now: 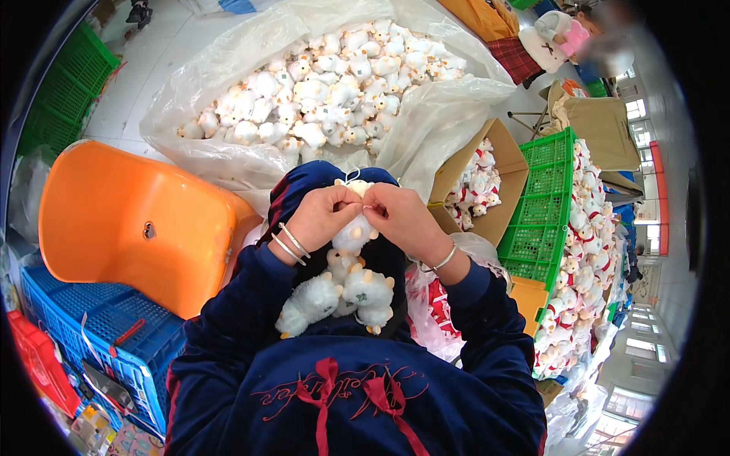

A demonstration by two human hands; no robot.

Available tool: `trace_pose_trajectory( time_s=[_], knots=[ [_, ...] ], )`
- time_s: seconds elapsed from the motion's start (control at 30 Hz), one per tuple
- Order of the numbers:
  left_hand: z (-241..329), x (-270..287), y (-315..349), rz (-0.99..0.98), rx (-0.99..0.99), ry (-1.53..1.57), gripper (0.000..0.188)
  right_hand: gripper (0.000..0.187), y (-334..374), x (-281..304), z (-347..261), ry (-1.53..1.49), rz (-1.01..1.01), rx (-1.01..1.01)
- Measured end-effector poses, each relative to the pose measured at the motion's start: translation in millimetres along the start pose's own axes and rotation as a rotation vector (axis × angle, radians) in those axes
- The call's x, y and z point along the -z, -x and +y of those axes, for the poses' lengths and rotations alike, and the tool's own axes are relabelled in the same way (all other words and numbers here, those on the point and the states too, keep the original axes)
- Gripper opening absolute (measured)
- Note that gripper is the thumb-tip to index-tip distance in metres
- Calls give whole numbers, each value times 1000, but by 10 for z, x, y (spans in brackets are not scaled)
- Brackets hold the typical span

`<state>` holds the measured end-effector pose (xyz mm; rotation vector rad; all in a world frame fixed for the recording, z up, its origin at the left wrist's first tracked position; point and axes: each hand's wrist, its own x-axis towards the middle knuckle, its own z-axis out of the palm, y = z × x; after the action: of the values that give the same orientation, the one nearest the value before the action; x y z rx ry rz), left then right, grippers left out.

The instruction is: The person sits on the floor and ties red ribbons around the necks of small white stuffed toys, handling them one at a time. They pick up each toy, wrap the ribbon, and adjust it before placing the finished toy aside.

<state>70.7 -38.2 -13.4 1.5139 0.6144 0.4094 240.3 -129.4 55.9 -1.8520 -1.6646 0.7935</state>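
Over my lap, my left hand [328,217] and my right hand [401,219] are closed in a pinch, their fingertips meeting at the neck of a small white plush toy [353,235]. A white loop of string rises from the toy's head. Whether a thin piece also sits between the fingertips is too small to make out. Below it on my lap lie more white plush toys [368,292] with tan feet, one of them [310,302] toward my left.
Ahead, a large clear plastic bag [179,106] holds many white plush toys. An orange chair [137,220] and blue crate [91,304] stand left. Right are a cardboard box [509,156], a green crate [537,205] and a bag of red pieces [439,310]. A person [549,42] stands far right.
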Motion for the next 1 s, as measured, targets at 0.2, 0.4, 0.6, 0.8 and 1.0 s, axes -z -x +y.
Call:
trace_pose_trajectory(
  time_s=[0.2, 0.4, 0.6, 0.8, 1.0],
  knots=[
    [17, -15, 22, 34, -3, -23, 13, 8, 16, -80, 21, 123, 56, 66],
    [-13, -8, 50, 19, -39, 73, 11, 10, 137, -244, 73, 76, 237, 157],
    [32, -46, 111, 26, -81, 57, 9, 16, 234, -428, 191, 11, 410, 225],
    [76, -70, 138, 66, -99, -5, 9, 20, 252, -511, 213, -36, 430, 185],
    [51, -106, 131, 107, -232, -13, 13, 19, 251, -512, 332, -37, 450, 281]
  ],
)
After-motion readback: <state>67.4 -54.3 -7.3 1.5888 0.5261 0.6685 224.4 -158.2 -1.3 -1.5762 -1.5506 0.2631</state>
